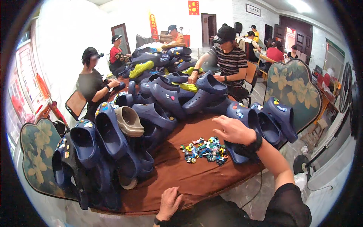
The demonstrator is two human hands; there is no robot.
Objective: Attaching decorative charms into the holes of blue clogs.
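Clogs [166, 100] in navy blue cover most of the long table [181, 178], heaped along its far stretch and stacked at its left end, with a few yellow-green ones and one beige clog [129, 121] mixed in. Several navy clogs already carry small coloured charms on their uppers. The table wears a brown cloth, bare only at the near end.

One navy clog [242, 136] lies at the right edge of the table, under the right hand [232, 129]. That hand rests palm down on it, fingers spread and loosely curved over the upper; whether they grip it cannot be told. A dark band circles the wrist.

Just left of this clog sits a loose pile of shoe charms [205, 149], small and many-coloured, lying straight on the cloth with no tray or box around them.

The left hand [169, 202] lies at the near table edge, fingers open and flat on the cloth, holding nothing.

Other people sit along both sides of the far end, hands among the clogs. Patterned chair backs [293, 89] stand at left and right.
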